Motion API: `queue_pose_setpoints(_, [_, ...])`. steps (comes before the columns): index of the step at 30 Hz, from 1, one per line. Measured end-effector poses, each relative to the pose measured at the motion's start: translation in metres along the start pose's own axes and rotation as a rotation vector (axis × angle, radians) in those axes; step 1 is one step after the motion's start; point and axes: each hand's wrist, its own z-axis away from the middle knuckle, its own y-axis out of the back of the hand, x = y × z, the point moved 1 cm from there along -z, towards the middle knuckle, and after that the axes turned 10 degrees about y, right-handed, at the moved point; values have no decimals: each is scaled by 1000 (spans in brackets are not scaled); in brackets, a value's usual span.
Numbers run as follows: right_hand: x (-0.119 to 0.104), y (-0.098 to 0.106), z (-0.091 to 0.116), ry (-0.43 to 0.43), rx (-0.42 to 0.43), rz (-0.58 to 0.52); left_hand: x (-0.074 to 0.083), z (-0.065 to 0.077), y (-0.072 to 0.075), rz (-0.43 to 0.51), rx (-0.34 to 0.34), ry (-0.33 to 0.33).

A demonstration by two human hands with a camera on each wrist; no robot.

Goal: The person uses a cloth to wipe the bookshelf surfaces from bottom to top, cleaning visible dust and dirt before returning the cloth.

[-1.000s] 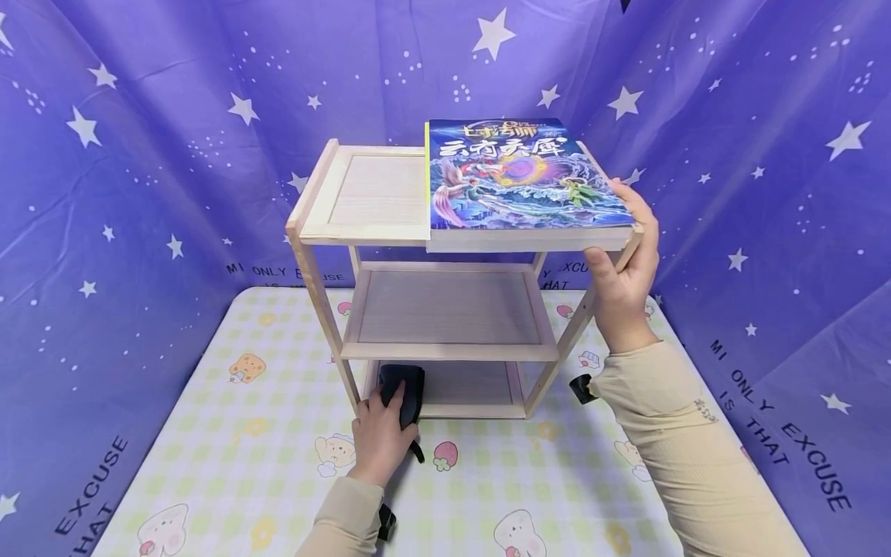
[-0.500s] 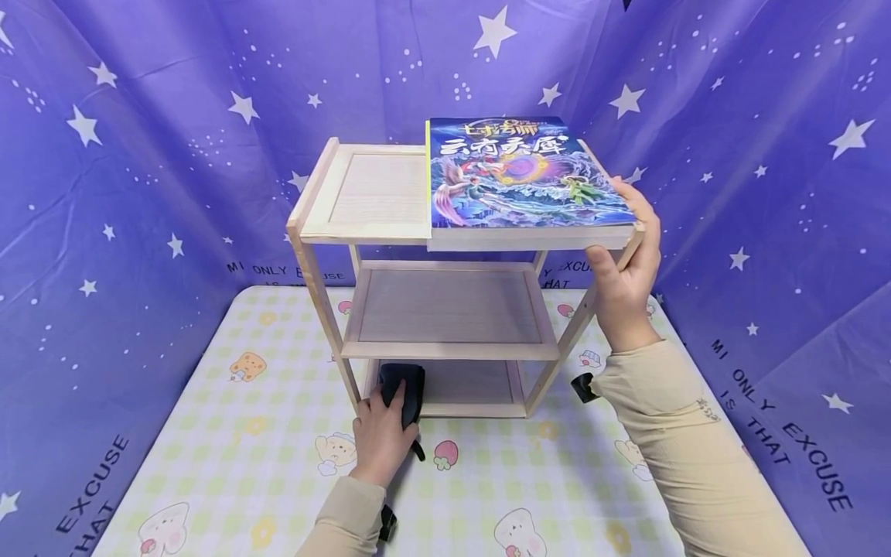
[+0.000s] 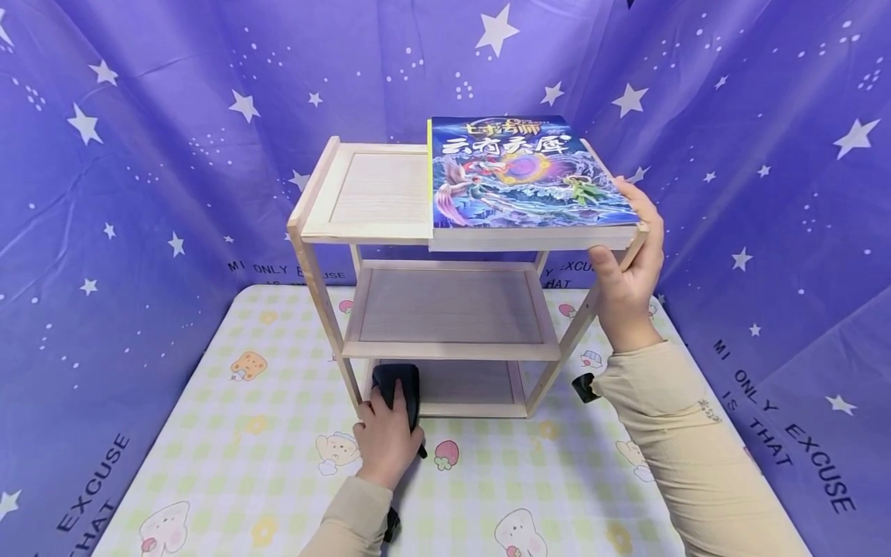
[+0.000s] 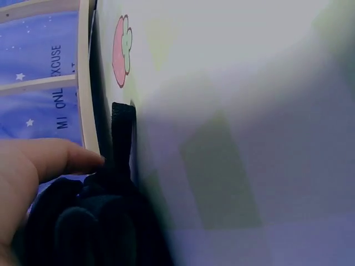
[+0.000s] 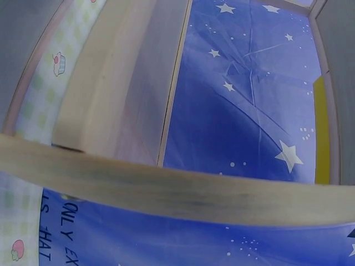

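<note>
In the head view my left hand (image 3: 385, 442) grips a dark pouch (image 3: 409, 377) at the left end of the bottom shelf (image 3: 473, 383), fingers spread along its top. The left wrist view has a fingertip pressing the dark pouch (image 4: 94, 233), from which a black strap loop (image 4: 122, 136) sticks out. My right hand (image 3: 629, 298) holds the top right corner of the light wooden rack (image 3: 379, 186), thumb in front below the book (image 3: 522, 189). That thick, blue-covered book lies flat on the right part of the top shelf.
The rack's middle shelf (image 3: 448, 309) is bare wood. It stands on a table with a checked cloth (image 3: 278, 456) printed with cartoon figures. Purple star-patterned curtains (image 3: 174, 155) enclose the back and both sides. In the right wrist view a wooden bar (image 5: 177, 191) crosses in front.
The dark pouch has shifted slightly left and turned a little, with my left hand rotating on it. The right hand keeps its hold on the rack's corner.
</note>
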Motion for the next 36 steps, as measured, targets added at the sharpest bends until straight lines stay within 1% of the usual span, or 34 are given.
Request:
queue_pose_setpoints(6, [0,0,0,-4,0,-7,1,0,-3,-26,47,-36])
queue_pose_setpoints(10, [0,1,0,-6,-1,-5,3,2,-6,-39,56,-70])
queue_pose_setpoints(18, [0,0,0,-3,2,-16,8,3,-8,-35,42,-97])
queue_pose_setpoints(24, [0,-2,0,-3,6,-19,13,2,-10,-47,13,-120])
queue_pose_setpoints(36, [0,-2,0,5,9,-10,25,3,-12,-50,-25,-128])
